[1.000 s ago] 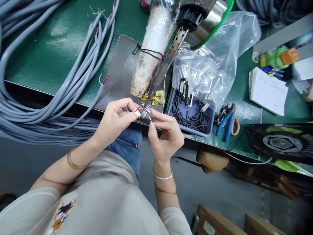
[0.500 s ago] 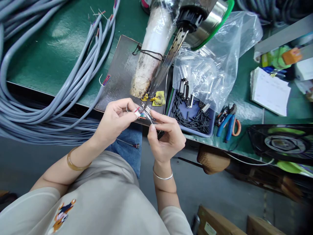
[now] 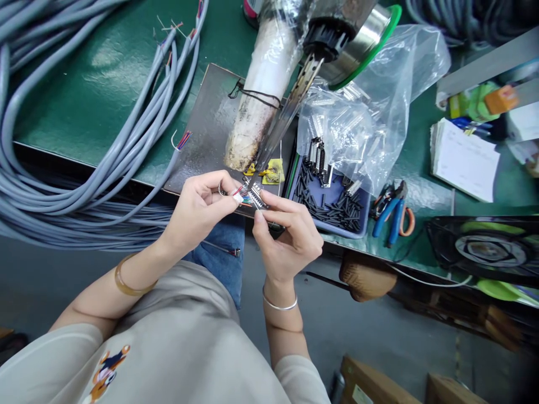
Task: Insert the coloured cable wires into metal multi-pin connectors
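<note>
My left hand (image 3: pixel 208 205) is closed in a pinch on a bundle of thin coloured wires (image 3: pixel 244 198), with a small white piece at its fingertips. My right hand (image 3: pixel 288 230) has its thumb and fingers closed at a small metal multi-pin connector (image 3: pixel 255 197). The connector lies between both hands, just under the tip of a soldering iron (image 3: pixel 290 106) fixed above. Which wire meets which pin is too small to make out. A yellow sponge (image 3: pixel 273 171) lies just beyond the connector.
A blue tray (image 3: pixel 337 224) of short black tubes and connectors stands right of the hands, under a clear plastic bag (image 3: pixel 379 106). Farther right lie blue-handled pliers (image 3: pixel 396 216). Thick grey cables (image 3: pixel 138 140) cover the left side. A solder spool (image 3: pixel 366 45) hangs above.
My right fingertips have shifted slightly at the connector, and the pale wire end seen between them is less visible. The thin line near the sponge has moved left. My left hand keeps its pinch.
</note>
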The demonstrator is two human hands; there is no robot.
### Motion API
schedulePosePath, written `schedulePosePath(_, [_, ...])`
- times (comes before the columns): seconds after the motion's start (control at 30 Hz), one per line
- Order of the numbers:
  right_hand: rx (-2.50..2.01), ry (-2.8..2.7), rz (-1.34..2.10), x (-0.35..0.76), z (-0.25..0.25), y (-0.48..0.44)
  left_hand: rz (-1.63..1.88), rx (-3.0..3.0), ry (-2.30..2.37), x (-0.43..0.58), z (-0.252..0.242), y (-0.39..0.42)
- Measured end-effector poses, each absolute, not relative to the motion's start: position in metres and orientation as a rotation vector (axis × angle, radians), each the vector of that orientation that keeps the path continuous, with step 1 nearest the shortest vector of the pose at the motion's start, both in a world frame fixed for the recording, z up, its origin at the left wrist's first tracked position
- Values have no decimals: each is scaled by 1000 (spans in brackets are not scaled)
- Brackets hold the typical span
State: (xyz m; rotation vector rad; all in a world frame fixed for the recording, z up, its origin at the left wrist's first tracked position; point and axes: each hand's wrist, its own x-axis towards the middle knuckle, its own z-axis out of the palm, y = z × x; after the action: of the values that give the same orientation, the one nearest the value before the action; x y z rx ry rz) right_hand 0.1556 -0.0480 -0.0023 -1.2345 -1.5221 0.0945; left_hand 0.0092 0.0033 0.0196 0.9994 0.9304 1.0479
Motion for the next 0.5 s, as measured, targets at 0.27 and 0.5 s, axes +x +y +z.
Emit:
schedulePosePath(0.27, [-1233,-1538,116,157,-7,-49,1013,990,960,10,18,4])
schedulePosePath(0.5, [-1221,-1547,58,155,-3,-43,1047,981,971,10,23,4])
